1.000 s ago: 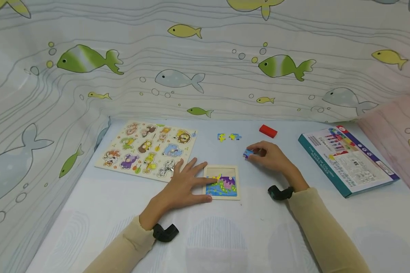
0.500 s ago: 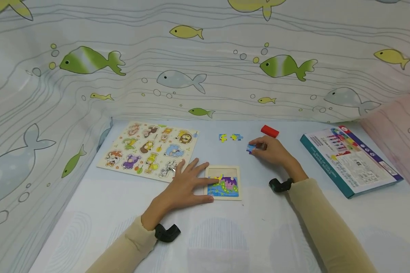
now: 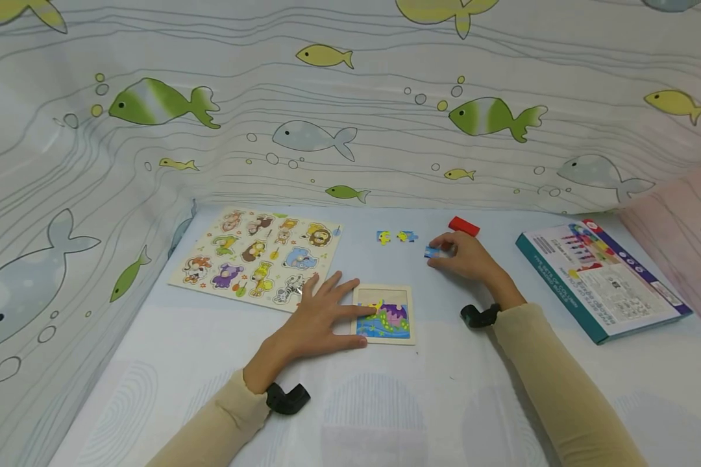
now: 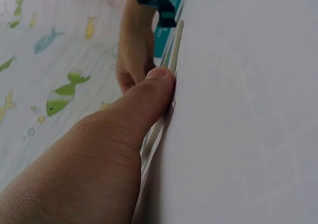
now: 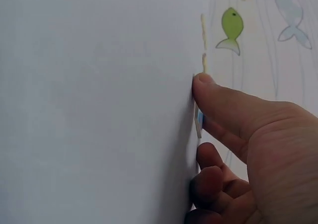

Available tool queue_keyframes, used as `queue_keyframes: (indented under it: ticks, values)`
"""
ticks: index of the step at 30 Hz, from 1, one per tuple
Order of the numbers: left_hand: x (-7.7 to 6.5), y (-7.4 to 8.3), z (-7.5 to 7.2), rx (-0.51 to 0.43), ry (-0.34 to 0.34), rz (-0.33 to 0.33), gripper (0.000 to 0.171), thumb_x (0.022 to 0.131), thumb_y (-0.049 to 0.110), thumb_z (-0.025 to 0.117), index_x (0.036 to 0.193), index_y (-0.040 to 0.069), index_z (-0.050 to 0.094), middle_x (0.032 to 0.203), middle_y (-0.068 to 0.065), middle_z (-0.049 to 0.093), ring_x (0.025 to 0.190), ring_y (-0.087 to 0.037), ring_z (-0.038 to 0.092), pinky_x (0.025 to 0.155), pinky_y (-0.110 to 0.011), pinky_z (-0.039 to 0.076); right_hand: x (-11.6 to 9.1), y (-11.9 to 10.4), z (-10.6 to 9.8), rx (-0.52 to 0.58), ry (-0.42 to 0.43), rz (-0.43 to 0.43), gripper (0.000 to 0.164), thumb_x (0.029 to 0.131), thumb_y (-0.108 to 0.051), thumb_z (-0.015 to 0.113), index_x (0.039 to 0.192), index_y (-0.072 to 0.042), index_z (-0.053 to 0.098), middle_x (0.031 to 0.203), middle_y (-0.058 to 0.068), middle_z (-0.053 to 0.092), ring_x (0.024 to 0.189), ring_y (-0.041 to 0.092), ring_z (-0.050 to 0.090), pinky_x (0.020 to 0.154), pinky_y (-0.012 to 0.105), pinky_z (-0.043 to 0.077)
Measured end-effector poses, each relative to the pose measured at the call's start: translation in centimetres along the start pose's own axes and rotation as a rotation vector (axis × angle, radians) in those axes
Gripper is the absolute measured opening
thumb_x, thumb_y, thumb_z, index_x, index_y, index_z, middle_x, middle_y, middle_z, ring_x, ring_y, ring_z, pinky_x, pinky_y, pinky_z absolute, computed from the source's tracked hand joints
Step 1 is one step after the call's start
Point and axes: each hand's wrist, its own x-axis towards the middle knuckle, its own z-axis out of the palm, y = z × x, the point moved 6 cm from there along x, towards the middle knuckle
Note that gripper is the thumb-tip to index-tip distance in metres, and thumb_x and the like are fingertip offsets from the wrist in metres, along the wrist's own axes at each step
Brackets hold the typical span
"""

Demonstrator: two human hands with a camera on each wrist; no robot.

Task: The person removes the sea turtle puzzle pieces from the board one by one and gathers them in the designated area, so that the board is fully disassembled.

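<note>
My left hand (image 3: 318,324) lies with fingers spread over the left side of a small wooden-framed jigsaw puzzle (image 3: 412,318). Its index finger reaches across the purple-and-green picture, and the thumb rests on the frame's lower left. In the left wrist view the thumb (image 4: 159,77) lies along the thin frame edge (image 4: 176,47). Bare backing shows across the puzzle's top. To the right, my right hand (image 3: 467,258) pinches a blue jigsaw piece (image 3: 430,251) between thumb and fingers. The right wrist view shows that piece (image 5: 199,119) edge-on, close to the table, partly hidden by the thumb.
Two loose jigsaw pieces, one (image 3: 383,237) beside the other (image 3: 407,237), lie behind the puzzle. A red block (image 3: 464,226) sits just beyond the right hand. An animal peg board (image 3: 210,258) lies at left, partly under the left fingertips. A flat teal-edged box (image 3: 604,279) lies right.
My right hand has moved slightly away from me with the blue jigsaw piece, which has turned in its fingers. The left hand stays in place on the puzzle.
</note>
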Motion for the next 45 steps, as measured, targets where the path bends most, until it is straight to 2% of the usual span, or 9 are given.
queue_keyframes:
  ticks: [7,18,35,45]
  values:
    - [0.0,-0.1,0.0,0.003,-0.009,-0.007,0.057,0.086,0.071,0.063,0.138,0.046,0.06,0.164,-0.004,0.039,0.156,-0.041,0.022,0.119,-0.072,0.006,1.1,0.4,-0.4,-0.047,-0.013,0.043,0.046,0.091,-0.032,0.076,0.133,-0.016,0.067,0.112,0.014,0.063,0.103,0.029,0.055,0.084,0.039,0.052]
    - [0.0,-0.1,0.3,0.016,-0.015,-0.008,0.057,0.087,0.072,0.062,0.138,0.048,0.059,0.164,-0.003,0.038,0.157,-0.04,0.021,0.119,-0.072,0.007,2.2,0.6,-1.1,-0.043,-0.043,0.044,0.045,0.094,-0.032,0.072,0.137,-0.018,0.065,0.102,0.012,0.055,0.095,0.027,0.048,0.072,0.033,0.038]
    - [0.0,0.0,0.1,0.006,-0.01,-0.002,0.058,0.086,0.071,0.063,0.138,0.045,0.061,0.163,-0.005,0.04,0.156,-0.041,0.023,0.119,-0.073,0.007,2.5,0.6,-1.1,-0.07,-0.03,0.028,0.049,0.096,-0.031,0.07,0.142,-0.017,0.061,0.095,0.012,0.053,0.091,0.026,0.047,0.07,0.034,0.035]
    - [0.1,0.0,0.2,0.008,-0.011,-0.007,0.057,0.086,0.071,0.063,0.137,0.046,0.061,0.163,-0.005,0.04,0.156,-0.041,0.023,0.119,-0.072,0.007,1.1,0.3,-0.9,0.065,0.045,0.001,0.047,0.097,-0.03,0.069,0.141,-0.015,0.062,0.098,0.014,0.063,0.088,0.026,0.052,0.068,0.029,0.044]
